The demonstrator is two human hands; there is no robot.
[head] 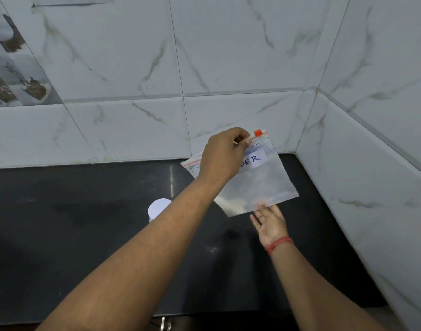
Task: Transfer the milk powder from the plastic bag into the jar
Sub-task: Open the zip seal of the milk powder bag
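The left hand (pixel 222 155) is pinching the clear zip-top plastic bag (pixel 257 185) by its top edge near the orange slider (pixel 258 132), probably to unzip it, the open right hand (pixel 269 220) steadying its bottom at five o'clock of the white-lidded jar (pixel 158 207) on the black countertop (pixel 85 211).

I see even, cool, rather dim light; a vertical glare streak on the black countertop (pixel 85 211), wide-angle bending at the edges, and slight overall softness.

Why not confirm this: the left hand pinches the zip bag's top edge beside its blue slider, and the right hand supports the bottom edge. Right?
Not quite: the slider is orange-red, not blue, as the head view shows. The left hand does pinch the zip bag's top edge beside it, and the right hand supports the bottom edge.
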